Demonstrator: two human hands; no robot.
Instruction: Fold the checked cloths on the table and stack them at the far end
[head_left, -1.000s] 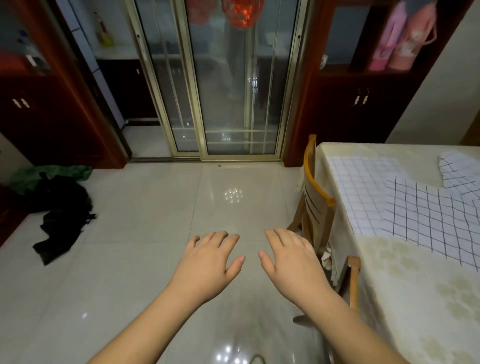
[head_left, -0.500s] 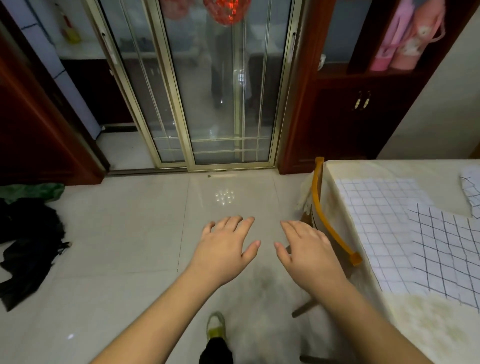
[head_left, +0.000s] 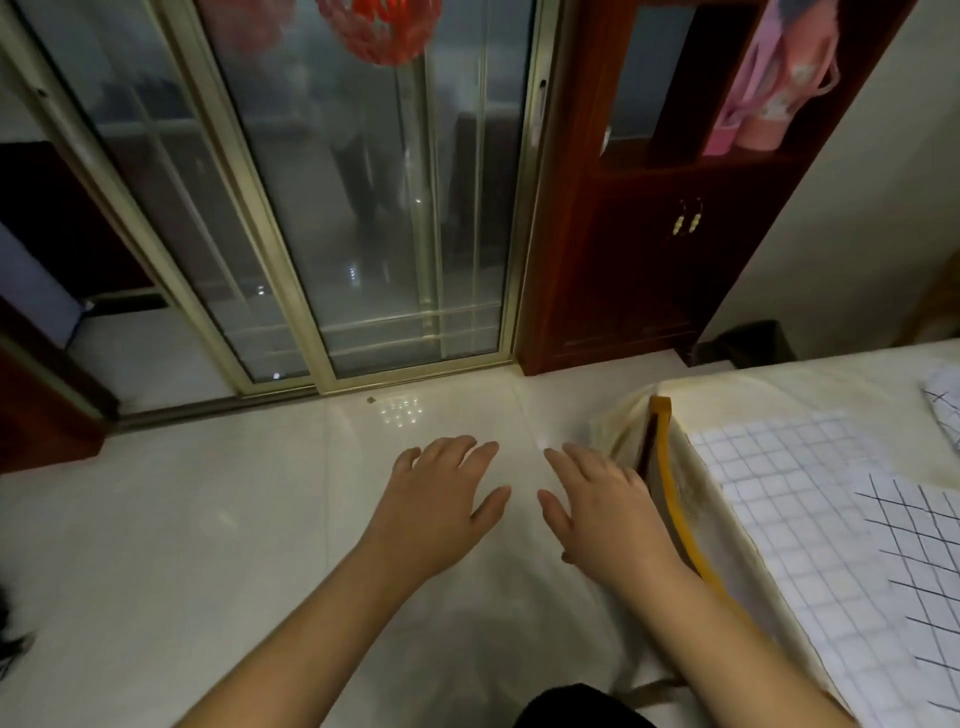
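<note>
My left hand (head_left: 439, 504) and my right hand (head_left: 602, 509) are stretched out palm down over the floor, fingers straight, holding nothing. To their right stands the table (head_left: 789, 384) under a cream cover. A grey cloth with a fine white check (head_left: 800, 525) lies flat near the table's left edge. A white cloth with a wide dark check (head_left: 914, 566) overlaps it at the right. The corner of a third checked cloth (head_left: 943, 408) shows at the far right edge. Both hands are left of the table and touch no cloth.
A wooden chair with a curved orange back (head_left: 675, 499) is pushed in against the table's left side, just right of my right hand. Sliding glass doors (head_left: 374, 218) and a dark red cabinet (head_left: 649, 249) stand ahead. Pale tiled floor (head_left: 208, 519) lies to the left.
The view has moved forward and turned right, so the doors and the table's far end are closer. Both hands stay outstretched and empty. The dark clothes on the floor have slid out left.
</note>
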